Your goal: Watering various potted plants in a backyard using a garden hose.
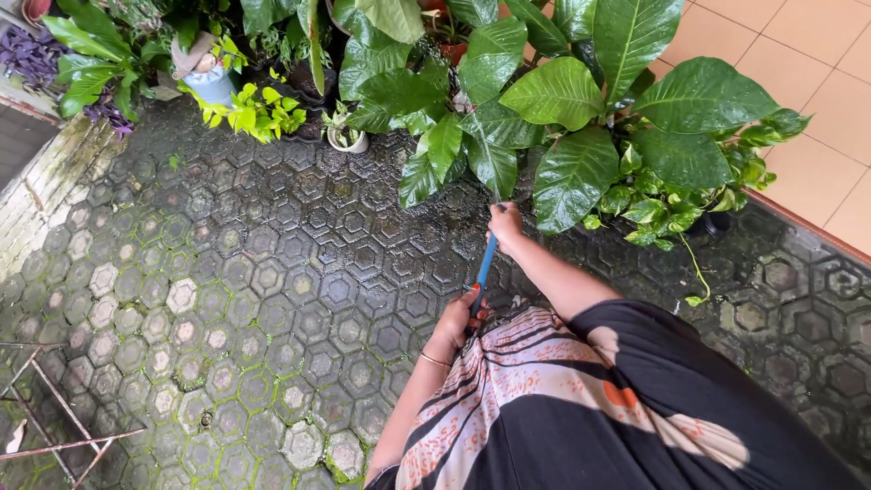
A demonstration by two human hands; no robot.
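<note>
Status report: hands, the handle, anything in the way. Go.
Left hand and right hand both gripping blue handle. Handle points into big-leaf plant. Wet mossy pavers underfoot.

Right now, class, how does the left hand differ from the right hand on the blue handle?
The left hand grips the blue handle at its near end, close to the body; the right hand grips farther out, by the big leaves. The left wrist wears a bangle; the right wrist looks bare. Both are closed on the handle.
</note>
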